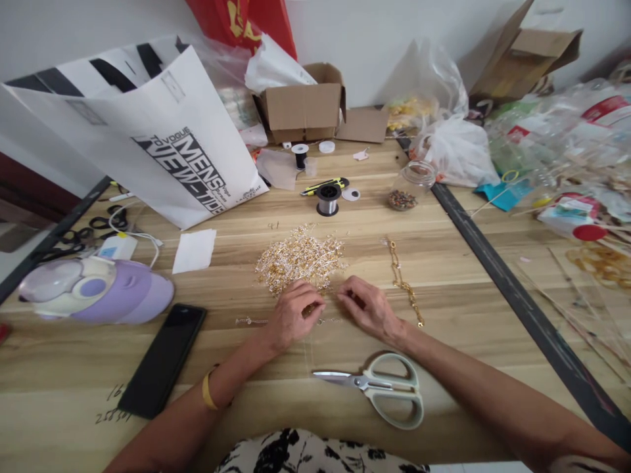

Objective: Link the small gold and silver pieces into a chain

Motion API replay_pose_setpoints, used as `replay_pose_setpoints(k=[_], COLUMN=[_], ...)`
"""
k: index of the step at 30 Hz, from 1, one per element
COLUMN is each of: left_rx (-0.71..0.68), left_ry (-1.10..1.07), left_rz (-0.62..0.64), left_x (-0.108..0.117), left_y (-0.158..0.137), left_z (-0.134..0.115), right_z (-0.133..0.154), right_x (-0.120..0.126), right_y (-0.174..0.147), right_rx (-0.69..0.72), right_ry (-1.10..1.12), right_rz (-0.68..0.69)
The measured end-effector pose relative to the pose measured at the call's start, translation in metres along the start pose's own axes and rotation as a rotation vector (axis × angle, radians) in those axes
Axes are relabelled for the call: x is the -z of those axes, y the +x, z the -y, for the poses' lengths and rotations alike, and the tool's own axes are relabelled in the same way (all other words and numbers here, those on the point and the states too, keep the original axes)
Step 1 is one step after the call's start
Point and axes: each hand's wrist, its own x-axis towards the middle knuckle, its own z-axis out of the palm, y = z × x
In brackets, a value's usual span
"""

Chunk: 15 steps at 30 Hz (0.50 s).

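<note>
My left hand is closed in a pinch at the near edge of a pile of small gold and clear beads. Just to its right, my right hand also pinches, thumb against forefinger. Whatever sits between the fingertips of either hand is too small to make out. A faint clear strand runs down below my left hand. Thin silvery chain pieces lie flat around the left hand. A gold chain rests to the right of my right hand. Nearer to me are scissors with pale green handles.
A spool of wire, a cutter knife and a jar of mixed beads stand beyond the pile. At left are a black phone, a purple bottle and a white paper bag. Plastic bottles crowd the right.
</note>
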Motion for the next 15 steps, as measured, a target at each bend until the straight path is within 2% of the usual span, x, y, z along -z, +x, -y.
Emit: replay_pose_setpoints(k=[4, 6, 10, 15], left_rx=[-0.046, -0.060, -0.070, -0.088], left_ry=[0.028, 0.065, 0.143, 0.242], left_rz=[0.092, 0.154, 0.251, 0.330], left_x=[-0.006, -0.010, -0.014, -0.014], left_y=[0.000, -0.001, -0.002, -0.001], left_z=[-0.006, -0.008, -0.012, -0.015], right_z=[-0.003, -0.005, -0.007, -0.010], right_x=[0.003, 0.004, 0.004, 0.003], right_y=[0.005, 0.007, 0.008, 0.007], right_rx=[-0.227, -0.298, -0.346, -0.330], right_ry=[0.178, 0.262, 0.334, 0.347], right_rz=[-0.081, -0.113, -0.122, -0.098])
